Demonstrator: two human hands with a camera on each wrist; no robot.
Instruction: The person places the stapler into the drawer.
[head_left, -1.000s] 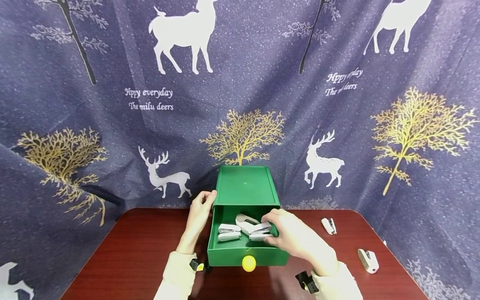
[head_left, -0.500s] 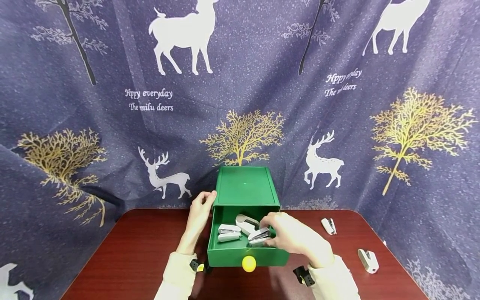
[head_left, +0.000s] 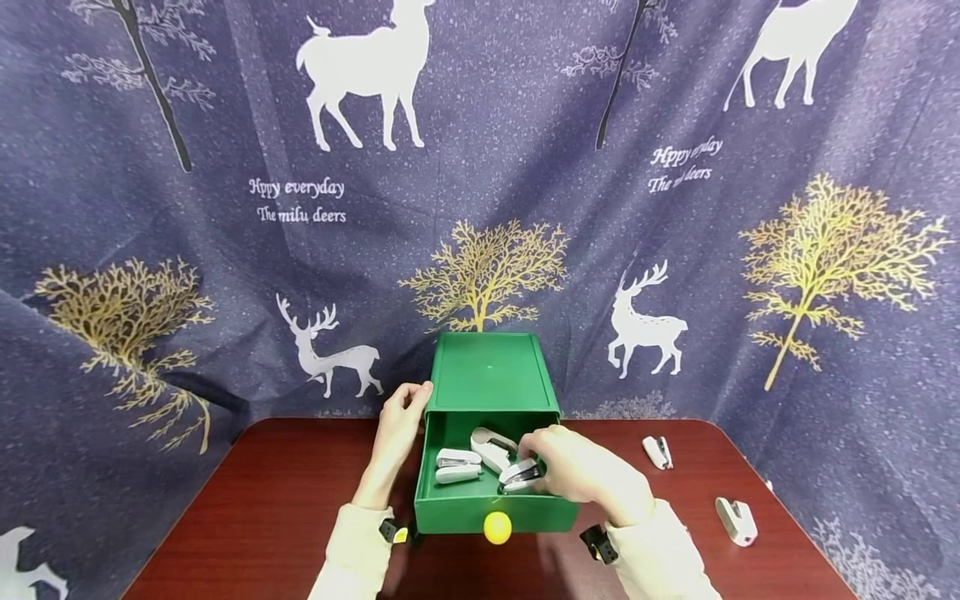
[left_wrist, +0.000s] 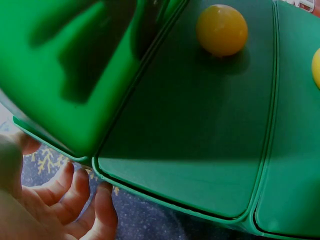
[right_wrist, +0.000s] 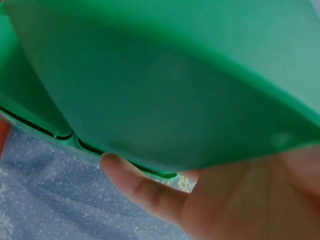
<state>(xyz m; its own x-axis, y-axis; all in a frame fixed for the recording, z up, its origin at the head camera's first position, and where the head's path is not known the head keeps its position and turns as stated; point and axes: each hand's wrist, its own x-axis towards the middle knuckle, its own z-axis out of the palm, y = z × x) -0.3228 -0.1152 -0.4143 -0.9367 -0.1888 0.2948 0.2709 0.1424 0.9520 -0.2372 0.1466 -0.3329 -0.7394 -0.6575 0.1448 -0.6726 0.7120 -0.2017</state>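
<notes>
A green drawer cabinet [head_left: 491, 371] stands on the table, its top drawer [head_left: 457, 515] pulled out by a yellow knob [head_left: 497, 527]. My left hand [head_left: 397, 429] touches the cabinet's upper left edge; in the left wrist view its bent fingertips lie along that edge. My right hand [head_left: 588, 471] reaches into the drawer's right side and pinches the right end of a white stapler [head_left: 519, 475], fingers partly hidden. Another white stapler [head_left: 458, 466] lies at the left of the drawer, and a third stapler [head_left: 491, 448] sits slanted behind. In the right wrist view, the drawer wall hides the staplers.
On the table [head_left: 292, 500] to the right lie two more white staplers, a farther stapler [head_left: 657, 452] and a nearer stapler [head_left: 737, 522]. A dark blue cloth [head_left: 517, 167] printed with deer and trees hangs behind. Lower drawers [left_wrist: 185, 125] stay closed.
My right hand has shifted slightly left and deeper into the drawer, tilting the stapler it pinches and moving it a little toward the drawer front. My left hand has kept its place.
</notes>
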